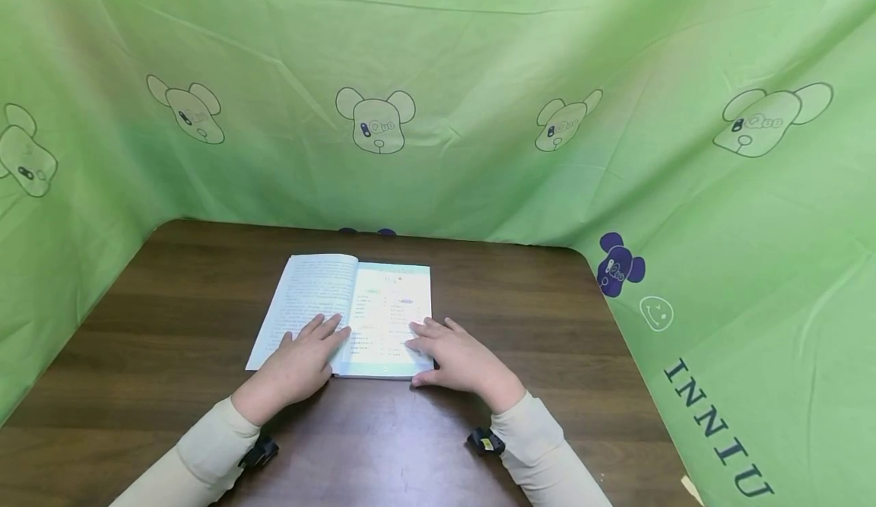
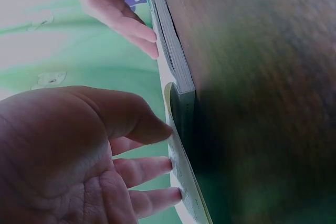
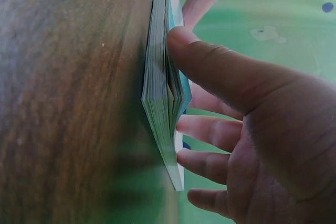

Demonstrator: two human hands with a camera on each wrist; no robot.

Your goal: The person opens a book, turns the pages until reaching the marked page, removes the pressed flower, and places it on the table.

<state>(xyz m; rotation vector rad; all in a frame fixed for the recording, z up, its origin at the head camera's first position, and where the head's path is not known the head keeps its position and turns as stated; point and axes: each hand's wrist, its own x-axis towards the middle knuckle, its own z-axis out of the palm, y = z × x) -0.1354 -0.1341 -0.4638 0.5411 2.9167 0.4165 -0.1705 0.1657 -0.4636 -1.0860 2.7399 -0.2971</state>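
An open book [image 1: 383, 309] with printed pages lies on the table, its thick stack of pages [image 3: 156, 72] on the right side. My left hand [image 1: 299, 366] rests on the lower part of the left page near the spine, fingers spread. In the left wrist view, the left thumb [image 2: 149, 124] touches the thin left side by its lower edge. My right hand [image 1: 465, 359] lies over the right page's lower right edge with its fingers extended on the paper. In the right wrist view, the right thumb [image 3: 210, 61] touches the upper pages at their edge.
The dark wood table [image 1: 534, 309] extends around the book. Green cloth [image 1: 472, 180] with bear-head prints hangs behind it and at both sides. A small black device [image 1: 258, 452] is strapped at the left wrist, and another device [image 1: 486, 441] at the right.
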